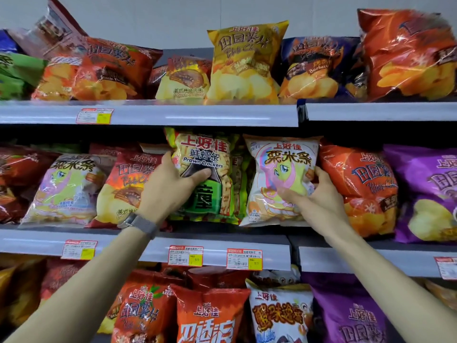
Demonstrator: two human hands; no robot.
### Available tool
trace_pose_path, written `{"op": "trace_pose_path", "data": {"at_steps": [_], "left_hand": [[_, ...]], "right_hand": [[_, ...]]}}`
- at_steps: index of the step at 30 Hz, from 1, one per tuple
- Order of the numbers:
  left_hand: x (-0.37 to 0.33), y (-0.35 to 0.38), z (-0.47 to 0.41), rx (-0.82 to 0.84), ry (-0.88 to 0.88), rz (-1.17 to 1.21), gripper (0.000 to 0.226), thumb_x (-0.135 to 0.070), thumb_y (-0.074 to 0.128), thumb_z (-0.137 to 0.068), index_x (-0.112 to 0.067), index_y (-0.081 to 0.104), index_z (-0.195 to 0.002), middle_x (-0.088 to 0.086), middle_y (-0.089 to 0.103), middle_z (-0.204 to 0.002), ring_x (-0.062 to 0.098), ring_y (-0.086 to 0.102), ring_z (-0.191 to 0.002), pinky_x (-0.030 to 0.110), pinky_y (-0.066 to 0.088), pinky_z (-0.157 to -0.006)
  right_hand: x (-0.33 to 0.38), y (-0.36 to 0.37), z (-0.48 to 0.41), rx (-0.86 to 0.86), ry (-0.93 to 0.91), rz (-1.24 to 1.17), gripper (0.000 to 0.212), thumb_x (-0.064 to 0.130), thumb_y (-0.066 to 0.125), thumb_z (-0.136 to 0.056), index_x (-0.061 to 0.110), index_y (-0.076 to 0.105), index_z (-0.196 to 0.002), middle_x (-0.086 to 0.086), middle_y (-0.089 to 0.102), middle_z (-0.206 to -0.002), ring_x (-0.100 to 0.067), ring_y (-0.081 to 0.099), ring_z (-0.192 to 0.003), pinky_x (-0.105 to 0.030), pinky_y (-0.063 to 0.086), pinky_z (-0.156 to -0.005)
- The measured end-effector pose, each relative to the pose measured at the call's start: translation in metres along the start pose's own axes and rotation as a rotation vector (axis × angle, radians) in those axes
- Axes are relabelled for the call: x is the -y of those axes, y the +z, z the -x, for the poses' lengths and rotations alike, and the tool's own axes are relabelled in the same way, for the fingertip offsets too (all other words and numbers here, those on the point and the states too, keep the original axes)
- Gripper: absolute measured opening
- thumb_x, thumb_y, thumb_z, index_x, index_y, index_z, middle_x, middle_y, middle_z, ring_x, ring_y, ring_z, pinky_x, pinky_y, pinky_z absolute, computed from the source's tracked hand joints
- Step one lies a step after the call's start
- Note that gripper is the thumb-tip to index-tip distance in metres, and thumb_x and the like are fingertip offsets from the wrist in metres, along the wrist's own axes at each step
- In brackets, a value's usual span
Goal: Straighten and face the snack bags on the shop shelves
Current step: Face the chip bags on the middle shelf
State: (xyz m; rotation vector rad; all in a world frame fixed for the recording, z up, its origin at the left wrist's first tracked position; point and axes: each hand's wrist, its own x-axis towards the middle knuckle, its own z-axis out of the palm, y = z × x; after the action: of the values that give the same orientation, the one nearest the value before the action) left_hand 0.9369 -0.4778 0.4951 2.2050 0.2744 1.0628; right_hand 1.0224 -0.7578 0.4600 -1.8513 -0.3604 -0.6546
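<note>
Middle shelf (pixel 148 246), left grip (pixel 170 186) clamped on prawn cracker bag (pixel 205 174), right grip (pixel 316 194) clamped on pony bag (pixel 279 169)

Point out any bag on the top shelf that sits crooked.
The dark red bag at the top shelf's far left lies tilted across its neighbours. The yellow chip bag stands taller and further forward than its row.

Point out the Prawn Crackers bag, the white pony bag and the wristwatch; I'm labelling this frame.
Prawn Crackers bag (pixel 205 154): head view, on its printed name.
White pony bag (pixel 284 157): head view, upper front panel.
Wristwatch (pixel 139 223): head view, band on left wrist.
</note>
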Motion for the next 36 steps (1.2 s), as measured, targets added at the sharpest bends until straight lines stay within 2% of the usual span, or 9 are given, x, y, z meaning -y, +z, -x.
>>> {"op": "trace_pose_path", "data": {"at_steps": [3, 9, 14, 18, 25, 27, 30, 34, 36], "left_hand": [[0.004, -0.014, 0.000, 0.005, 0.005, -0.048, 0.087, -0.081, 0.073, -0.073, -0.020, 0.051, -0.131, 0.000, 0.071, -0.113, 0.028, 0.069, -0.099, 0.049, 0.060, -0.090], [0.033, -0.044, 0.014, -0.100, 0.005, -0.042, 0.078, -0.077, 0.077, -0.075, -0.031, 0.055, -0.134, -0.005, 0.073, -0.118, 0.028, 0.070, -0.107, 0.046, 0.058, -0.091], [0.058, -0.058, 0.034, -0.161, 0.001, 0.060, 0.066, -0.069, 0.082, -0.075, -0.037, 0.059, -0.127, -0.016, 0.075, -0.108, 0.018, 0.071, -0.100, 0.045, 0.059, -0.090], [0.069, -0.069, 0.047, -0.170, -0.050, 0.117, 0.059, -0.062, 0.085, -0.077, -0.036, 0.062, -0.124, -0.019, 0.076, -0.104, 0.010, 0.073, -0.097, 0.035, 0.055, -0.080], [0.070, -0.086, 0.071, -0.229, -0.049, 0.214, 0.049, -0.052, 0.084, -0.081, -0.033, 0.066, -0.122, -0.019, 0.077, -0.102, -0.005, 0.071, -0.086, 0.019, 0.047, -0.069], [0.064, -0.085, 0.076, -0.220, -0.036, 0.229, 0.047, -0.050, 0.084, -0.082, -0.034, 0.066, -0.122, -0.020, 0.077, -0.103, -0.009, 0.070, -0.085, 0.020, 0.050, -0.071], [0.054, -0.078, 0.080, -0.182, -0.010, 0.277, 0.048, -0.049, 0.085, -0.081, -0.037, 0.064, -0.122, -0.021, 0.078, -0.105, -0.002, 0.074, -0.092, 0.035, 0.060, -0.085], [0.035, -0.058, 0.084, -0.088, 0.038, 0.294, 0.053, -0.053, 0.085, -0.080, -0.040, 0.061, -0.125, -0.024, 0.077, -0.107, -0.001, 0.074, -0.097, 0.038, 0.059, -0.090], [0.024, -0.046, 0.085, -0.046, 0.068, 0.306, 0.056, -0.053, 0.085, -0.080, -0.040, 0.060, -0.128, -0.027, 0.076, -0.106, -0.005, 0.073, -0.095, 0.033, 0.059, -0.088]], "right_hand": [[-0.002, 0.009, -0.003, 0.014, -0.006, -0.006, 0.115, 0.075, 0.084, -0.056, 0.036, 0.037, -0.153, 0.013, 0.066, -0.135, -0.019, 0.062, -0.125, -0.048, 0.051, -0.108], [0.005, 0.034, -0.001, 0.066, -0.004, -0.078, 0.115, 0.072, 0.086, -0.054, 0.032, 0.041, -0.151, 0.015, 0.072, -0.121, -0.013, 0.069, -0.111, -0.041, 0.055, -0.101], [0.016, 0.072, 0.012, 0.040, -0.064, -0.043, 0.115, 0.075, 0.079, -0.060, 0.039, 0.026, -0.156, 0.007, 0.064, -0.138, -0.024, 0.060, -0.127, -0.044, 0.050, -0.103], [0.029, 0.109, 0.026, 0.044, -0.080, -0.042, 0.111, 0.066, 0.085, -0.069, 0.038, 0.020, -0.155, 0.001, 0.058, -0.140, -0.028, 0.056, -0.125, -0.041, 0.049, -0.092], [0.037, 0.147, 0.029, 0.161, -0.077, 0.072, 0.124, 0.078, 0.074, -0.070, 0.029, 0.003, -0.159, -0.005, 0.041, -0.160, -0.034, 0.049, -0.137, -0.052, 0.049, -0.102], [0.035, 0.143, 0.023, 0.214, -0.053, 0.078, 0.127, 0.079, 0.075, -0.069, 0.031, -0.001, -0.159, -0.005, 0.038, -0.162, -0.034, 0.047, -0.141, -0.053, 0.046, -0.106], [0.034, 0.133, 0.021, 0.273, -0.027, 0.047, 0.131, 0.079, 0.074, -0.066, 0.033, -0.004, -0.161, -0.005, 0.033, -0.165, -0.034, 0.042, -0.145, -0.055, 0.042, -0.111], [0.032, 0.106, 0.033, 0.248, -0.054, -0.074, 0.101, 0.084, 0.057, -0.074, 0.041, 0.016, -0.157, 0.008, 0.044, -0.153, -0.024, 0.044, -0.142, -0.052, 0.042, -0.112], [0.032, 0.084, 0.042, 0.176, -0.095, -0.199, 0.067, 0.069, 0.058, -0.091, 0.040, 0.039, -0.149, 0.018, 0.054, -0.133, -0.008, 0.053, -0.127, -0.032, 0.047, -0.102]]}}
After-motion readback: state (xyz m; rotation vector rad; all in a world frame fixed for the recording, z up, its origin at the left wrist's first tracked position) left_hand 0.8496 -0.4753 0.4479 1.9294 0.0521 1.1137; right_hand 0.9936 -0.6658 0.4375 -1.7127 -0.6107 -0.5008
